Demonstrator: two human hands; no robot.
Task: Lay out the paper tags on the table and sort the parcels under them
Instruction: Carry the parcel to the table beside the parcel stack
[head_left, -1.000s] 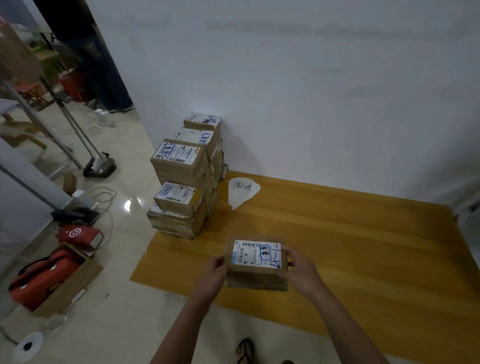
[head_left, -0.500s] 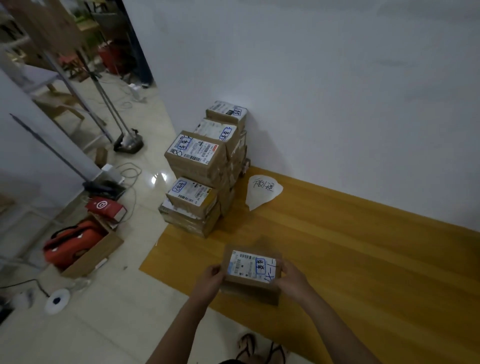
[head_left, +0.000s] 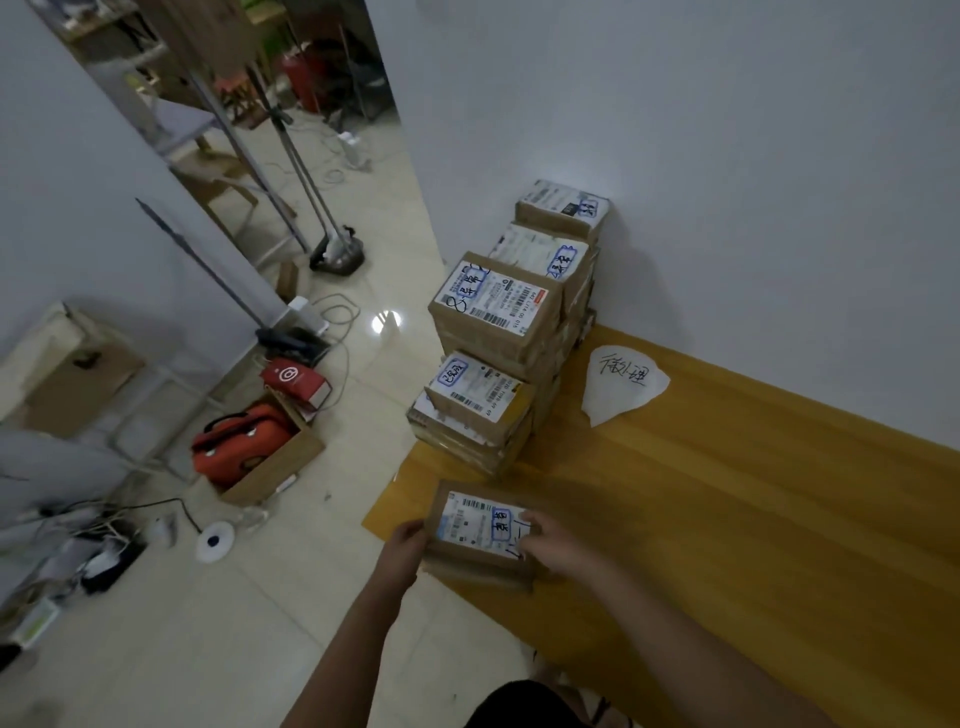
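White walls meet at a corner above a yellow wooden board (head_left: 753, 519) that lies on the pale tiled floor (head_left: 291, 649). Against the corner, at the board's far left end, stands a stack (head_left: 519, 332) of brown parcels, each with a white shipping label marked in blue pen. Just right of the stack a paper tag (head_left: 623, 384) lies flat on the board, handwriting up (the characters are too small to read).

Both hands hold one flat parcel (head_left: 480, 535) at the board's near left edge, label up. The left hand (head_left: 408, 543) is clamped on its left side; the right hand (head_left: 553, 543) grips the right side, fingers curled over the label. It seems to sit slightly above the wood, though contact cannot be ruled out.

Off the board to the left, an open carton (head_left: 280, 467) holds an orange bag (head_left: 241, 441), with cables nearby.
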